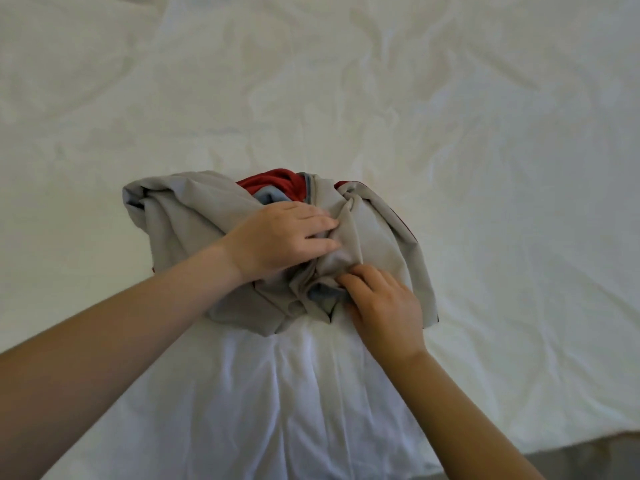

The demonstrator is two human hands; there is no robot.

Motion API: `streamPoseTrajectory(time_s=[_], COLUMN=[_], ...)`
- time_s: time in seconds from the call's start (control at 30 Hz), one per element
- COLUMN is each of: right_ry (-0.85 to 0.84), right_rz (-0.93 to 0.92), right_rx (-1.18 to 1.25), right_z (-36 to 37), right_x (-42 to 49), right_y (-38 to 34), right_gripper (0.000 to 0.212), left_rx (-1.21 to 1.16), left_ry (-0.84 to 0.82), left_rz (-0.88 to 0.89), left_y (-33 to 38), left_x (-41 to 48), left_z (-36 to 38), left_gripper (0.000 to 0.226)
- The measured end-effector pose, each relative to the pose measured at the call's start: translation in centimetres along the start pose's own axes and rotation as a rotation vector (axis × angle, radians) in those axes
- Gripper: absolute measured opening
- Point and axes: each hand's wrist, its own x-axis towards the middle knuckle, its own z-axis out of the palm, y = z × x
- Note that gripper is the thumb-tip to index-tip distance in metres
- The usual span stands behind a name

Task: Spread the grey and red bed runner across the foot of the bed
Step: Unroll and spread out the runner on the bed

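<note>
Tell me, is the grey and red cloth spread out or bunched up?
Bunched up: the bed runner lies in a crumpled heap on the white sheet.

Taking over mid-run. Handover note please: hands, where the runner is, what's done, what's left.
Left hand: lies flat on top of the bed runner, fingers straight, pressing it down.
Right hand: fingers curled into a fold at the near side of the bundle, gripping it.
Runner: one crumpled heap in the middle of the white sheet, mostly grey side out, with red showing at the far side.
Done: the runner is on the bed.
Left: find the ends, open it out, lay it flat across the foot and smooth it.
</note>
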Motion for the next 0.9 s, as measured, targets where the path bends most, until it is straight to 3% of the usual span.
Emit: streamPoseTrajectory(time_s=[0.27,0.4,0.67,0.77,0.9], right_ry=[0.227,0.298,0.314,0.305,0.152], right_rz=[-0.015,0.041,0.658,0.786,0.81], right_rx=[0.065,0.085,0.334,0.363,0.381], right_z=[-3.8,-6.3,-7.9,-7.5,-6.5], right_x=[1.5,3.5,7.1,7.4,7.4], right_y=[5.7,10.2,20.5,24.0,26.0], right_gripper=[0.017,0.014,0.015,0.016,0.018], left_rx=[-0.088,-0.122,-0.202,-0.204,-0.207], left_ry=[0.062,0.043,-0.053,-0.053,-0.22], left_rz=[-0.092,-0.243,-0.631,-0.803,-0.96], left_y=[-0.1,-0.4,-2.5,-3.9,-5.5], left_x=[6.3,10.9,18.2,19.9,21.7], left_z=[-0.8,-0.7,2.2,4.0,5.9], left_gripper=[0.015,0.018,0.024,0.025,0.029])
